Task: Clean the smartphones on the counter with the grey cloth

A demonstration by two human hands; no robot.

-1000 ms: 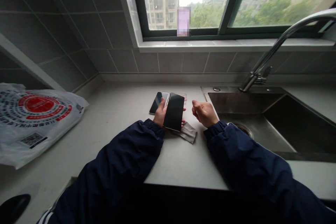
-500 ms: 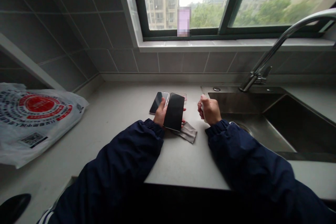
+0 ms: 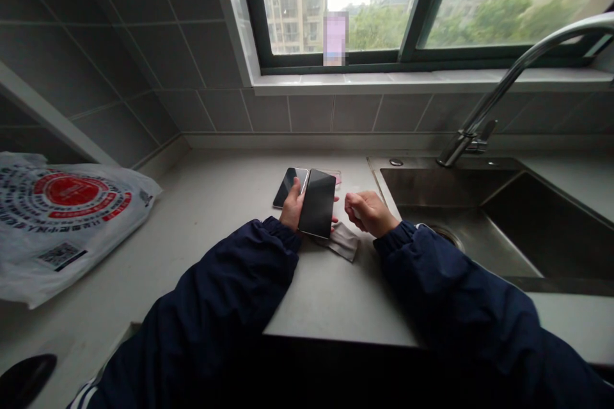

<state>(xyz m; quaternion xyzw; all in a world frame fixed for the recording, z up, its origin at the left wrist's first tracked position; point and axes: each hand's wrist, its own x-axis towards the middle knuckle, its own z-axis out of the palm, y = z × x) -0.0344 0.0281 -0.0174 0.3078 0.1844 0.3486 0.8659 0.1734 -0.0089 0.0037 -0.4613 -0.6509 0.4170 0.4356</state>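
Observation:
A dark-screened smartphone point(image 3: 318, 203) is held tilted in my left hand point(image 3: 291, 208), fingertips wrapped round its right edge. Behind that hand, a second phone point(image 3: 286, 186) lies on the counter, its screen dark. My right hand point(image 3: 370, 212) is closed in a fist just to the right of the held phone, apart from it. Whatever the fist may hold is hidden. Under the phone and between the hands lies a crumpled grey cloth point(image 3: 344, 241). A clear, pinkish flat item point(image 3: 338, 176) shows partly behind the phone's top edge.
The steel sink point(image 3: 472, 230) with its chrome tap point(image 3: 494, 92) is to the right of my right arm. A white plastic bag point(image 3: 71, 217) with red print rests on the counter point(image 3: 206, 204) at the left. A dark rounded object point(image 3: 27, 376) shows at bottom left. A window is ahead.
My right hand has moved left toward the held phone and turned, its knuckles now pointing left. My left hand and the phone in it have stayed almost in place.

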